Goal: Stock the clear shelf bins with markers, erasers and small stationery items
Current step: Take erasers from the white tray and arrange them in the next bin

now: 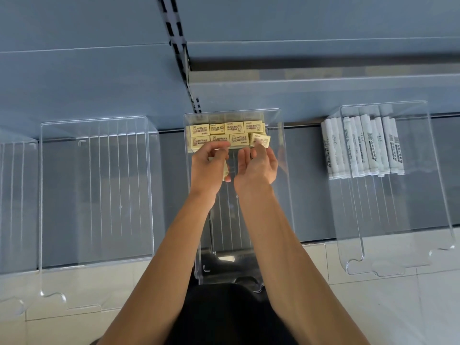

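Head view looks down on a grey shelf (pixel 311 170) set against a blue-grey back panel (pixel 87 83), with pale floor tiles (pixel 398 307) below its front edge. Three clear bins stand side by side on the shelf, well apart from each other, and overhang its front. The left bin (pixel 94 118) holds nothing that can be seen. The right bin (pixel 433 170) holds a batch of white markers (pixel 363 148) lying side by side at its back end, lengthwise, touching one another.

The middle bin (pixel 283 145) holds the pale yellow erasers (pixel 224 134), packed in two rows against its back wall with their printed faces up. Both bare forearms reach into this bin from the front, over its open floor.

The left hand (pixel 210 163) hovers just in front of the near row on the left side. Its fingers are curled under, and a held eraser (pixel 226 172) shows below the palm at its inner edge.

The right hand (pixel 257 165) is turned palm inward beside it. Its fingers are nearly straight and loosely spread, their tips touching the near edge of a tilted eraser (pixel 260 139) at the right end of the near row. The thumb stands apart from that eraser.
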